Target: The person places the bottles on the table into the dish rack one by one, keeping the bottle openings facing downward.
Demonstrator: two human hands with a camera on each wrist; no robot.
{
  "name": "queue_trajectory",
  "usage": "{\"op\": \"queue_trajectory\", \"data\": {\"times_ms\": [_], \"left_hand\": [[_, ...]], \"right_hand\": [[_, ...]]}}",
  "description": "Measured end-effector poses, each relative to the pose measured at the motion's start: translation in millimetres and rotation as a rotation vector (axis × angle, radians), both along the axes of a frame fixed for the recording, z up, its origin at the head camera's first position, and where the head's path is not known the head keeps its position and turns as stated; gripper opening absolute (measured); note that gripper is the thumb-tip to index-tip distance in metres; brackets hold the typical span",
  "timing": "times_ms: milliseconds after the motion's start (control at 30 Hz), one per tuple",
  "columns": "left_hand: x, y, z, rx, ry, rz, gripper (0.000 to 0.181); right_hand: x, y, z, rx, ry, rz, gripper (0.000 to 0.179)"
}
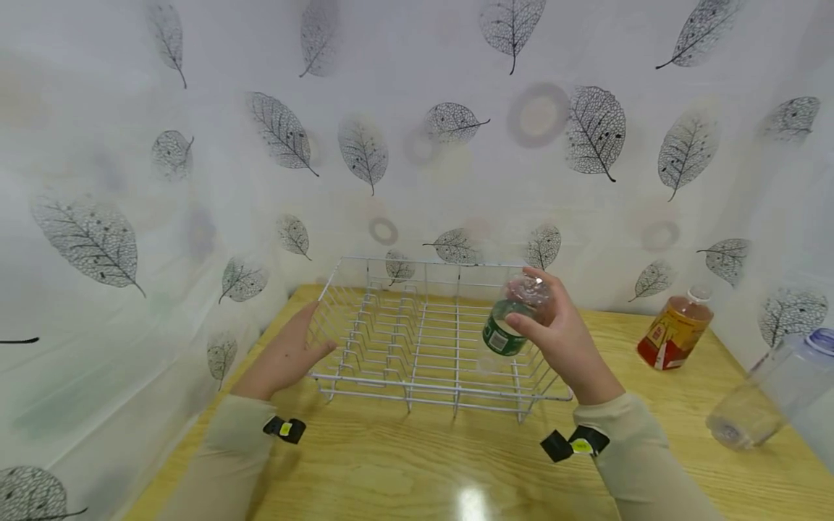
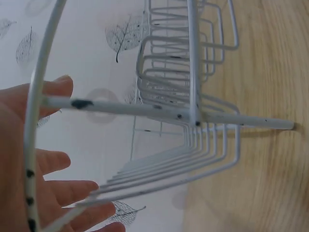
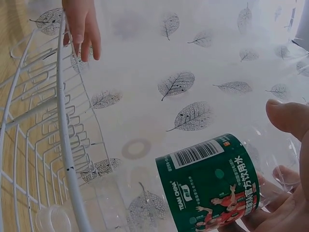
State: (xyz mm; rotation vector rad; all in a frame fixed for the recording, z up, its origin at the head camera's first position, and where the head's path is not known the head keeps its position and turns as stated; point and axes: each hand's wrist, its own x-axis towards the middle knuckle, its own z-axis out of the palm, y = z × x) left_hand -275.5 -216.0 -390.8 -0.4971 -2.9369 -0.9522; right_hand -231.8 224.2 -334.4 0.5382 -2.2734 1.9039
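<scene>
A clear plastic bottle with a green label (image 3: 207,183) is held in my right hand (image 1: 563,340), fingers and thumb round its base end. It tilts neck down over the right part of a white wire dish rack (image 1: 436,387). In the right wrist view its cap (image 3: 52,220) shows behind the rack's rim wire. At the rack's left side is my left hand (image 1: 289,354), fingers spread and fairly straight. In the left wrist view, its fingers (image 2: 72,191) lie beside the chipped rim wire (image 2: 34,121), gripping nothing.
On the wooden table (image 1: 378,463), right of the rack, stands a bottle of red drink with a yellow label (image 1: 674,333). A larger clear bottle with a blue neck (image 1: 769,394) stands nearer the right edge. Leaf-print sheeting (image 1: 417,195) hangs behind and at the sides.
</scene>
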Motion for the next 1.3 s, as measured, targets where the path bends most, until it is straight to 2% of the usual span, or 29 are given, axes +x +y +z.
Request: {"op": "queue_trajectory", "data": {"times_ms": [67, 233, 467, 600, 700, 833, 1300], "left_hand": [[-2.1, -4.6, -2.0, 0.054, -0.05, 0.014, 0.092], [-5.8, -13.4, -8.4, 0.12, -0.122, 0.029, 0.092], [-4.7, -22.1, -16.2, 0.237, -0.225, 0.025, 0.08], [-2.5, -22.7, -17.4, 0.353, -0.268, 0.014, 0.07], [-2.0, -21.8, -18.2, 0.455, -0.305, 0.007, 0.07], [-2.9, -20.8, -19.6, 0.544, -0.319, 0.002, 0.073], [-3.3, -19.8, -24.0, 0.664, -0.338, -0.001, 0.065]], "right_hand": [[0.4, 1, 0.0, -0.001, -0.006, -0.003, 0.075], [1.1, 2, 0.7, 0.004, -0.015, -0.002, 0.077], [-0.3, -1, 3.7, 0.032, -0.013, -0.006, 0.078], [-3.1, -3, 7.4, 0.054, -0.009, -0.013, 0.079], [-5.8, -5, 10.3, 0.066, -0.01, -0.014, 0.079], [-10.8, -7, 14.6, 0.086, -0.011, -0.02, 0.078], [-43.5, -23, 23.2, 0.076, -0.032, -0.018, 0.079]]}}
